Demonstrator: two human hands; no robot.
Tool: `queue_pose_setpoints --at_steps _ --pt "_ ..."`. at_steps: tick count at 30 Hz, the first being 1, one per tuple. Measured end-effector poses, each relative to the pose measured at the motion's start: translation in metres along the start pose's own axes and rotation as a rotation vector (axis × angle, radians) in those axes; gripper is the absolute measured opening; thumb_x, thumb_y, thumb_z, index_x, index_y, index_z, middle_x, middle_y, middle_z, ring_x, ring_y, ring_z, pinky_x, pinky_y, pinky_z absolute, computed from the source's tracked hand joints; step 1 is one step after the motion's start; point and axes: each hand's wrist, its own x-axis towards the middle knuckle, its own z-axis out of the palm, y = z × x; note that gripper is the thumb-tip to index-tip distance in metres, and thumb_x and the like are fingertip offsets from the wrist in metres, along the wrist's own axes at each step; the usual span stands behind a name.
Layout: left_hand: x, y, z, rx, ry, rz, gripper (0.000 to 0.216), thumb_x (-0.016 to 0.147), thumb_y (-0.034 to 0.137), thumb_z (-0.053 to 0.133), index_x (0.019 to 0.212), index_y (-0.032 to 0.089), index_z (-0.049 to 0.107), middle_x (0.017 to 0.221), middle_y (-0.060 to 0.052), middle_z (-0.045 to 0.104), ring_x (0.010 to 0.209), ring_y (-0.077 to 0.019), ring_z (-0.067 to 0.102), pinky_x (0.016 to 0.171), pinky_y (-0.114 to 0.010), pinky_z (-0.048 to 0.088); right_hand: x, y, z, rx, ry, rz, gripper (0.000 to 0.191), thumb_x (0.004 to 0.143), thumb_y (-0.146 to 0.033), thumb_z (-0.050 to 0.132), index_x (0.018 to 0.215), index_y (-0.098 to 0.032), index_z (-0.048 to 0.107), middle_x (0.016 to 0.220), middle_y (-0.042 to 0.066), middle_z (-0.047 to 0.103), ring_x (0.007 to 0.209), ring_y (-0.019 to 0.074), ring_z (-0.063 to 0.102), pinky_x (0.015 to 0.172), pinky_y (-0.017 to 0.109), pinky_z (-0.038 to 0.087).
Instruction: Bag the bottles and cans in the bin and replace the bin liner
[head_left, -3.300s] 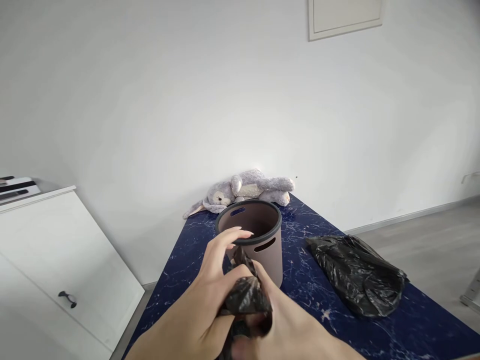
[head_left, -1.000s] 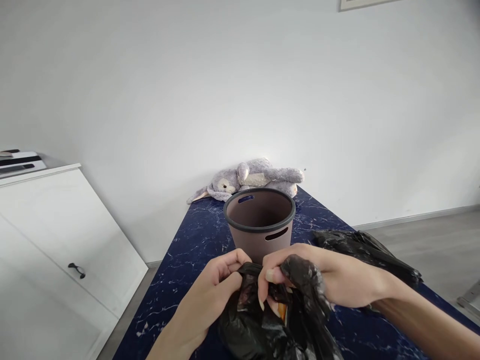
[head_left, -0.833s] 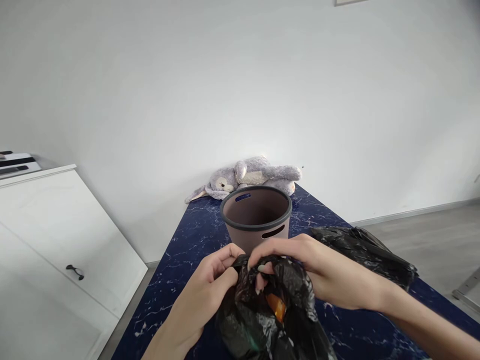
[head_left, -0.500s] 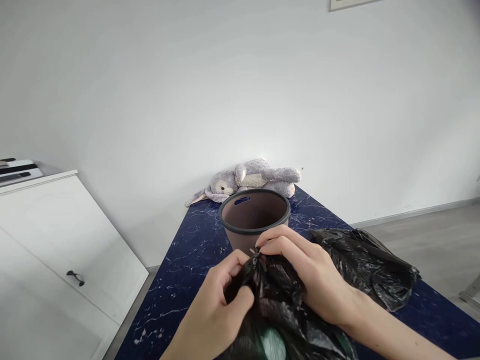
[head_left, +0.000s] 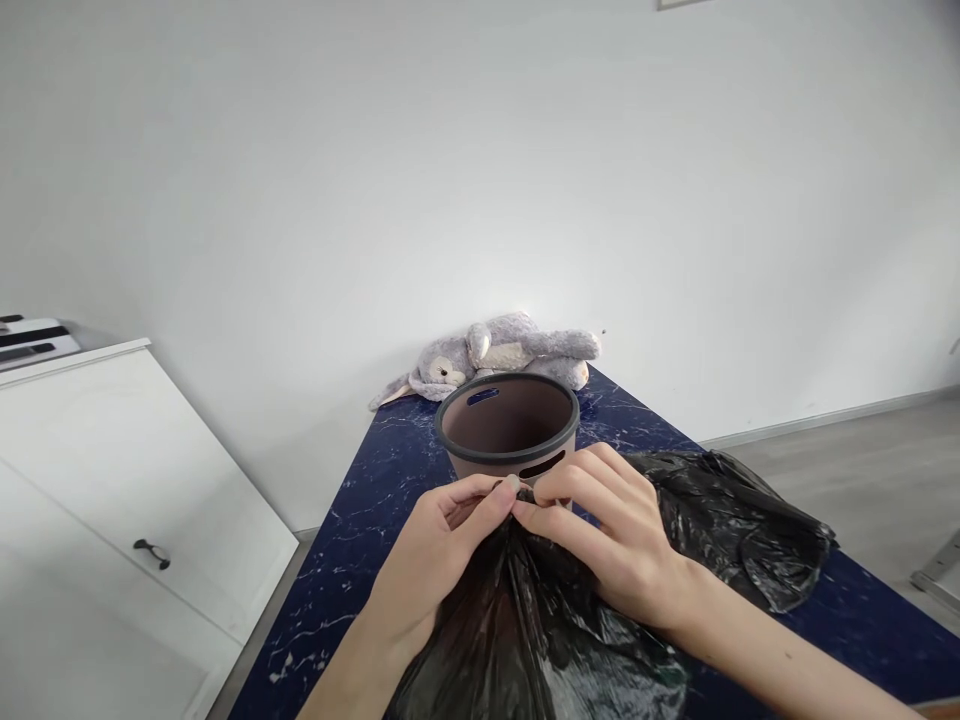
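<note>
A black plastic garbage bag (head_left: 525,640) hangs below my hands, its top gathered into folds. My left hand (head_left: 450,540) pinches the gathered neck between thumb and index finger. Just to its right, my right hand (head_left: 611,530) grips the same neck with thumb and fingers, the fingertips of both hands almost touching. Directly behind them stands a brown trash can (head_left: 457,462) with a dark rim and cut-out handles, upright, with no liner over its rim. The bag's lower end runs out of view.
A second black plastic bag (head_left: 739,530) lies crumpled on the right of the blue marbled table (head_left: 360,540). A grey plush rabbit (head_left: 502,350) lies on its side against the wall. On the left stands a white cabinet (head_left: 150,480) with a black handle.
My left thumb has come up to the bag's neck, and both hands have closed together there. The bag now hangs straighter, its folds drawn tight; the green patch inside is less visible.
</note>
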Motion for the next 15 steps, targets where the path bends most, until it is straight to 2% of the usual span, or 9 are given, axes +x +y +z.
queue_pose_setpoints --at_steps 4,7,10,15 --pt "0.000 -0.003 -0.005 0.031 0.109 0.014 0.034 0.086 0.053 0.081 0.082 0.020 0.076 0.083 -0.001 0.070 0.085 -0.0177 0.063 0.077 -0.025 0.049 -0.002 0.003 -0.004 0.069 -0.122 -0.035 0.023 0.108 -0.008 0.046 0.102 -0.012 0.069 0.090 0.008 0.072 0.078 0.0172 0.057 0.071 0.033 0.039" --pt "-0.002 -0.003 -0.010 0.160 0.154 0.064 0.040 0.088 0.057 0.077 0.077 0.020 0.070 0.075 0.002 0.062 0.073 -0.0134 0.054 0.067 -0.022 0.043 -0.006 0.004 -0.011 0.173 -0.199 -0.031 0.018 0.107 -0.007 0.050 0.106 -0.011 0.067 0.095 0.008 0.074 0.081 0.0166 0.061 0.073 0.032 0.043" --pt "-0.006 -0.004 -0.015 0.348 0.219 0.154 0.041 0.092 0.058 0.072 0.076 0.021 0.066 0.075 0.003 0.058 0.070 -0.0128 0.049 0.065 -0.023 0.040 -0.011 0.004 -0.022 0.254 -0.242 0.024 0.020 0.106 -0.004 0.047 0.107 -0.014 0.065 0.095 0.007 0.075 0.078 0.0158 0.061 0.071 0.031 0.042" --pt "-0.009 -0.013 -0.021 0.609 0.323 0.232 0.040 0.096 0.059 0.066 0.076 0.024 0.068 0.081 0.001 0.065 0.076 -0.0169 0.054 0.069 -0.025 0.041 -0.020 0.000 -0.039 0.280 -0.317 0.090 0.033 0.097 0.007 0.042 0.108 -0.017 0.062 0.095 0.006 0.075 0.078 0.0170 0.061 0.069 0.032 0.043"
